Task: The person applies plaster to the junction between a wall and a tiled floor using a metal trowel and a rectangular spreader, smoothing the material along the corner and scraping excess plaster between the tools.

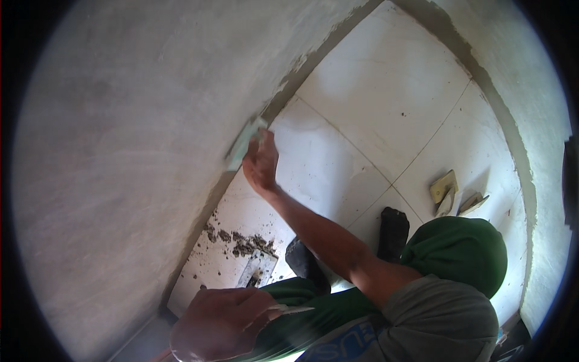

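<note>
My right hand (261, 164) grips a flat, pale green block (246, 145), perhaps a float. The block lies against the low edge of the grey plastered wall (132, 133), on the dark mortar strip that runs where wall meets floor. Low on the left is a blurred reddish-brown rounded shape (220, 323) with a ragged edge; its kind is unclear. A thin pale pointed tip (295, 309) sticks out beside it. My left hand cannot be made out clearly there. Dark wet mortar clumps (244, 243) lie scattered on the floor near a flat, smeared grey plate (258, 269).
White tiles (362, 108) cover the floor between two walls. A yellowish square block (444, 186) and a tan scrap (473, 204) lie toward the right. My dark-covered feet (393, 232) and green-clad knee (461, 253) are close by. A second wall (525, 96) curves along the right.
</note>
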Tool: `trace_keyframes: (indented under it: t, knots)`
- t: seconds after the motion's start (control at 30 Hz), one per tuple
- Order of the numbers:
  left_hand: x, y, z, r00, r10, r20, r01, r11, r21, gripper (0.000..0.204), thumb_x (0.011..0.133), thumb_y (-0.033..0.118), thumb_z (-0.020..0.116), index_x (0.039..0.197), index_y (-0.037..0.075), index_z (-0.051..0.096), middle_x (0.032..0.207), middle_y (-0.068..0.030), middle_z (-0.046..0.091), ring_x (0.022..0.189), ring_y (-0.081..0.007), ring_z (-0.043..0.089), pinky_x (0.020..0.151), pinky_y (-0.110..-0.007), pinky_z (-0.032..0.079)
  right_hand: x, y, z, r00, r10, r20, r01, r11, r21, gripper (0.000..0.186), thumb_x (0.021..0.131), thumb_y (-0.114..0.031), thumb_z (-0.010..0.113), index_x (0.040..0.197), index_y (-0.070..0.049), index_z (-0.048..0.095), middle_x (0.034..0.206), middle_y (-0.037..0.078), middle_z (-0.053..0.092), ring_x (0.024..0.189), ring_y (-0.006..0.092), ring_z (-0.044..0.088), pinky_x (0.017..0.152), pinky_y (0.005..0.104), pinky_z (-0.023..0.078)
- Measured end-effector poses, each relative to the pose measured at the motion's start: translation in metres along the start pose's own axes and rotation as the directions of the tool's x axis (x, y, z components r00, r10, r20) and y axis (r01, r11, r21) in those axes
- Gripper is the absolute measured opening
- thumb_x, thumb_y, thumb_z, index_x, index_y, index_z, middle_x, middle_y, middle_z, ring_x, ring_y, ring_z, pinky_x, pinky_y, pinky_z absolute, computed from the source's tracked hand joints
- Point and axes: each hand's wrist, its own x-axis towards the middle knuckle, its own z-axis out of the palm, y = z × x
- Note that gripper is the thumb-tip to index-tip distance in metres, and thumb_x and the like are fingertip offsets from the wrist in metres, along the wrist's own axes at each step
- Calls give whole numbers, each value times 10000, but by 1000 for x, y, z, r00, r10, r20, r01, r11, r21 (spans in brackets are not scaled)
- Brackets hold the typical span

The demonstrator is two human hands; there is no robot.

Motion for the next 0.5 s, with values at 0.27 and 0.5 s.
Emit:
trace_keyframes:
  t: [0.27, 0.5]
  knots:
    - [4, 6, 1, 993, 51, -108, -55, 998, -30, 158, 864, 64, 783, 1010, 97, 732, 828, -82, 735, 659, -284, 720, 561, -404, 569, 17, 54, -12, 983, 180, -32, -183, 969, -164, 312, 1098, -147, 493, 1334, 41, 568, 1221, 283, 693, 1093, 379, 691, 935, 448, 544]
    - [-9, 1, 0, 996, -87, -21, 86, 994, -63, 127, 876, 30, 767, 988, 72, 725, 793, -116, 728, 635, -316, 711, 569, -414, 566, 68, 25, -30, 994, 95, 53, -108, 933, 343, 324, 1057, -64, 535, 1360, 46, 553, 1255, 270, 630, 1116, 427, 651, 1001, 462, 513]
